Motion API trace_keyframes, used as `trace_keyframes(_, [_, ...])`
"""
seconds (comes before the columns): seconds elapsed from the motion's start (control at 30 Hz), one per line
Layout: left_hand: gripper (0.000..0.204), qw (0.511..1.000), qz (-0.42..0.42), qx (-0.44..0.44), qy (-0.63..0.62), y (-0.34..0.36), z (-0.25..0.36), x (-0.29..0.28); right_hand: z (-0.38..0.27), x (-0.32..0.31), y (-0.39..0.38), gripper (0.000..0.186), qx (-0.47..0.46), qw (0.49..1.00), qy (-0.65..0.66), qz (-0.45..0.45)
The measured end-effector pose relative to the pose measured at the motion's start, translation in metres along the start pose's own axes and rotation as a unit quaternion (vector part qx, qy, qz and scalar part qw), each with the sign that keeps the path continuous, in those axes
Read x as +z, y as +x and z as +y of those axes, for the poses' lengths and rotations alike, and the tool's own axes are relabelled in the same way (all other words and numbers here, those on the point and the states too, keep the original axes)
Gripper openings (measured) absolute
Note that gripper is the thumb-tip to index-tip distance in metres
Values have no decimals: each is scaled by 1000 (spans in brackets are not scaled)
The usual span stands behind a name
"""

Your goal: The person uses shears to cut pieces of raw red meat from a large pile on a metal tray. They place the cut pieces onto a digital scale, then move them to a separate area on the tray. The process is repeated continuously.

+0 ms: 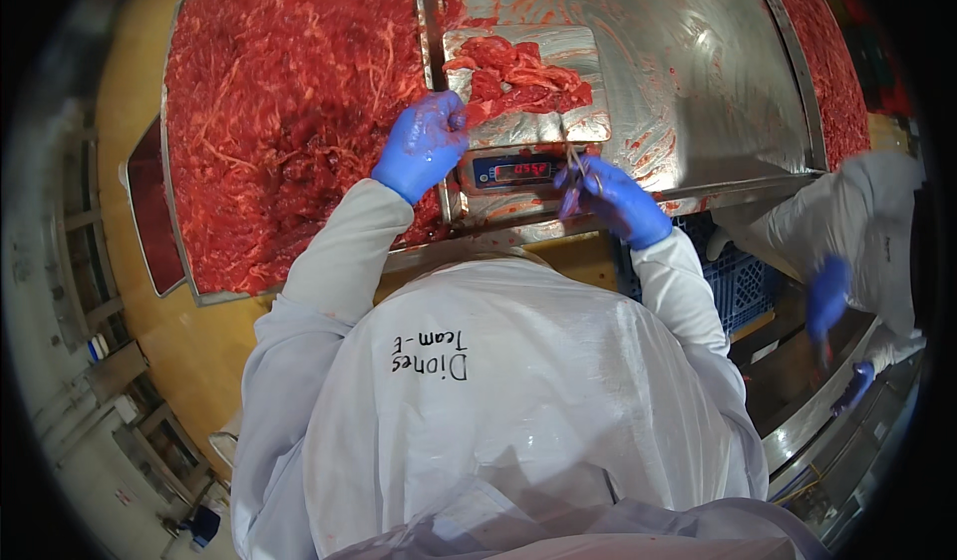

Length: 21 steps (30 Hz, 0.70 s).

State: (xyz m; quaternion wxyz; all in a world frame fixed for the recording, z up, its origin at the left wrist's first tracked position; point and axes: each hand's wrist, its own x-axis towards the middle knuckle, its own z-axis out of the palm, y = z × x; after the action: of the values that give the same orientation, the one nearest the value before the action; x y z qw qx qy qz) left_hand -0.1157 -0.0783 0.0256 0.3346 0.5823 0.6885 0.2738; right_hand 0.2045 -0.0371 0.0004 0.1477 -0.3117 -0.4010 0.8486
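Observation:
Strips of raw red meat [523, 76] lie in a small heap on the steel plate of a weighing scale [498, 131]. Its red-lit display [523, 171] faces me. My left hand [421, 146], in a blue glove smeared with meat juice, is closed at the left end of the heap, its fingertips pinching the edge of a strip. In my blue-gloved right hand [623, 201] is a pair of scissors [572, 156], the fingers around the handles. Their blades point away from me, with the tips at the near edge of the meat.
A large steel tray full of raw meat [289, 111] stands left of the scale. To the right is a wet steel tray surface [698, 81], with more meat [822, 61] beyond its rim. A co-worker in white [847, 231] works at the right, near a blue crate [743, 286].

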Motion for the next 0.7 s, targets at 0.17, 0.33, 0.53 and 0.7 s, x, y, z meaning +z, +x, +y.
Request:
trace_keyframes(0.17, [13, 990, -124, 43, -44, -16, 1, 31, 15, 31, 52, 32, 33, 993, 104, -47])
trace_keyframes(0.33, [14, 983, -135, 24, -120, -22, -26, -5, 9, 27, 52, 27, 65, 995, 57, -44])
trace_keyframes(0.53, [15, 960, -263, 26, -96, -30, -32, 16, 1, 57, 71, 25, 44, 992, 119, -2])
trace_keyframes(0.7, [21, 946, -218, 187, 151, -38, -100, -37, 3, 32, 66, 25, -24, 990, 131, 39])
